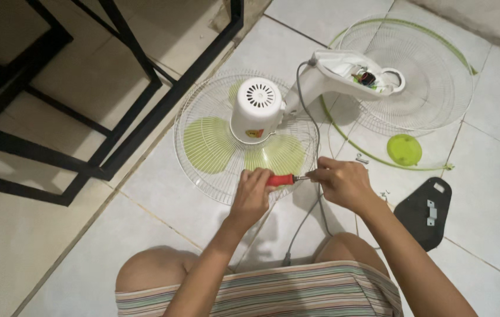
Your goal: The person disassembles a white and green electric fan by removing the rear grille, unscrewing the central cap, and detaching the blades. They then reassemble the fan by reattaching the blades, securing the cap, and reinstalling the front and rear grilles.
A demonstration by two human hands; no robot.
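Note:
A white fan lies face down on the tiled floor, its wire guard (203, 105) over green blades (209, 144) and its white motor housing (256, 110) pointing up. My left hand (251, 194) grips the red handle of a screwdriver (279, 179) at the guard's near rim. My right hand (341, 183) pinches the metal tip of the screwdriver from the right. A grey cord (314, 211) runs from the fan's neck down between my knees.
The second wire guard with a green rim (437, 70) lies at the back right, under the fan's open white neck (349, 73). A green round cap (404, 149), small screws (361, 158) and a black bracket plate (426, 211) lie at right. A black metal frame (115, 88) stands at left.

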